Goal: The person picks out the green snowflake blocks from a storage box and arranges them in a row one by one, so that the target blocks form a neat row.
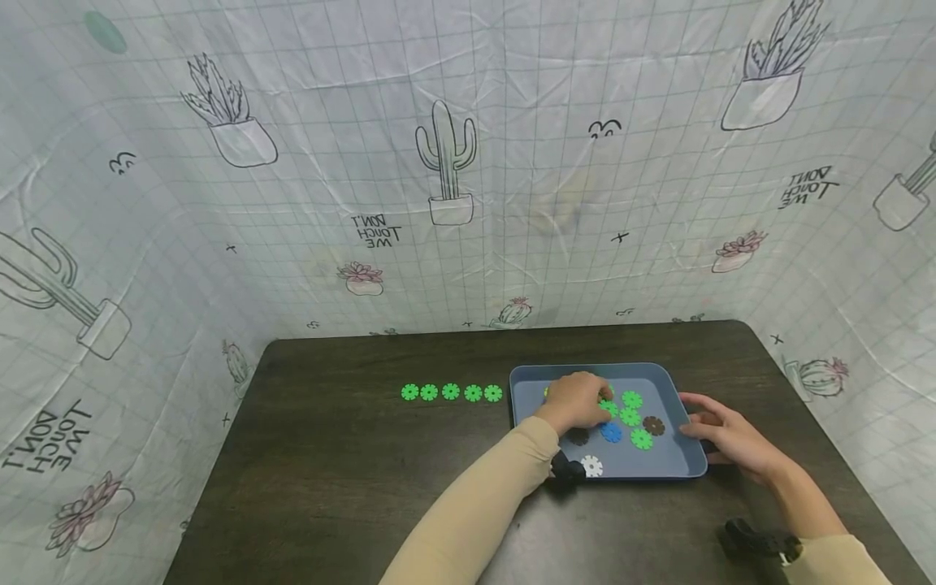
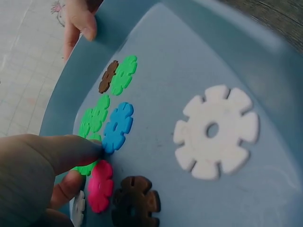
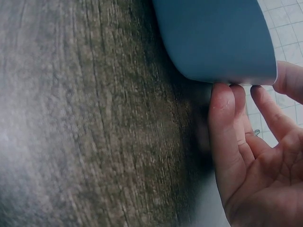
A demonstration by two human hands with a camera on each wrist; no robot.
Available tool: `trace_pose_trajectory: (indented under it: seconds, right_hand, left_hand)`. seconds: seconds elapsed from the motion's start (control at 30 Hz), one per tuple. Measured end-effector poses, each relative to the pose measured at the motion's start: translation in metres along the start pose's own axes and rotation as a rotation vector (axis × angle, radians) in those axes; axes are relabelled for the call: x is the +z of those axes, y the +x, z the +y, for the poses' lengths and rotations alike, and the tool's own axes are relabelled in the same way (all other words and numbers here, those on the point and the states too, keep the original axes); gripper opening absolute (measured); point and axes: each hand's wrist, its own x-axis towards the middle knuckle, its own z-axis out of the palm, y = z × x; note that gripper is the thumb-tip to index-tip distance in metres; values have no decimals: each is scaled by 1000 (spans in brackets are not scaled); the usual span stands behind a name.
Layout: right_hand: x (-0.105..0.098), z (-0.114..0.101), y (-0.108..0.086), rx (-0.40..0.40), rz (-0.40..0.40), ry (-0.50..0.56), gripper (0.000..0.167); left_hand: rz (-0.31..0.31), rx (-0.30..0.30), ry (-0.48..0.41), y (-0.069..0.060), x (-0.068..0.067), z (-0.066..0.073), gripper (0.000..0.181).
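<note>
A blue-grey tray [image 1: 658, 465] holds notched plastic snowflake discs in several colours. My left hand [image 1: 578, 400] reaches into it, with thumb and fingers about a green snowflake disc [image 2: 86, 169], which they seem to pinch. Close to that thumb lie a blue disc [image 2: 118, 127], a pink disc [image 2: 100, 186] and other green discs [image 1: 641, 439]. A white disc [image 2: 217, 132] sits apart, nearer the tray's front edge. At the tray's right side, my right hand [image 1: 734, 435] grips the wall, several fingertips against its outer face [image 3: 222, 42] and one digit at the rim.
Left of the tray, several green discs [image 1: 450, 392] lie in a row on the dark wooden table [image 1: 351, 479]. Two brown discs, one [image 1: 653, 426] at the right, are inside the tray. A printed cloth [image 1: 512, 162] hangs behind and at both sides.
</note>
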Motion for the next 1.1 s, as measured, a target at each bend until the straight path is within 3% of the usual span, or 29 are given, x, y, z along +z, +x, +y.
trace_pose_trajectory:
  seconds: [0.33,0.7,0.87,1.1]
  right_hand:
    - [0,-1,-1,4,-2,-2,75]
    - [0,-3,-1,19,0,-20,76]
    - [-1,-3,-1,22,0,-23,76]
    - [-2,-3,1,29,-2,-14,76]
  left_hand:
    - [40,-1,-128,0,5,-6,23]
    - [27,-55,-487,-5,4,-14,16]
    - [77,-66,-533,-11,-2,-21,15]
    - [157,-91,-588,-24,-21,-32,15]
